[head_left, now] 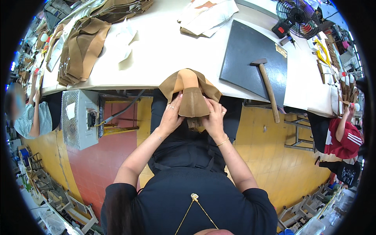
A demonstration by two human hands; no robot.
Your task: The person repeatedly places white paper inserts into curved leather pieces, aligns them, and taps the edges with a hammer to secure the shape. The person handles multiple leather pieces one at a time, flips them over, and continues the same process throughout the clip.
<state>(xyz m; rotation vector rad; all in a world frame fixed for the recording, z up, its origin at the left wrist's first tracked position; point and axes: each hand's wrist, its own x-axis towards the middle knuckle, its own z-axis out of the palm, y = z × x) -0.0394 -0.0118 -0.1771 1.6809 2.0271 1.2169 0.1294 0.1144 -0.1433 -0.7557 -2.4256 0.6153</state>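
Observation:
A brown suede-like leather piece [194,102] with a seam down its middle is held at the table's near edge, above my lap. It is bent so that its smoother tan side shows at the top, and its flaps spread over the edge to both sides. My left hand [171,112] grips its left border, fingers partly tucked behind it. On the opposite border my right hand [214,118] closes round the leather, thumb side toward the seam. Some fingertips of both hands are hidden by the piece.
On the white table [164,47], a dark slab [244,58] bears a wooden-handled hammer [268,86]. Brown leather pieces [84,51] are stacked at left, white-backed ones [207,17] at the back. A black fan [297,17] stands far right. A grey metal box [80,117] hangs below; people work at both sides.

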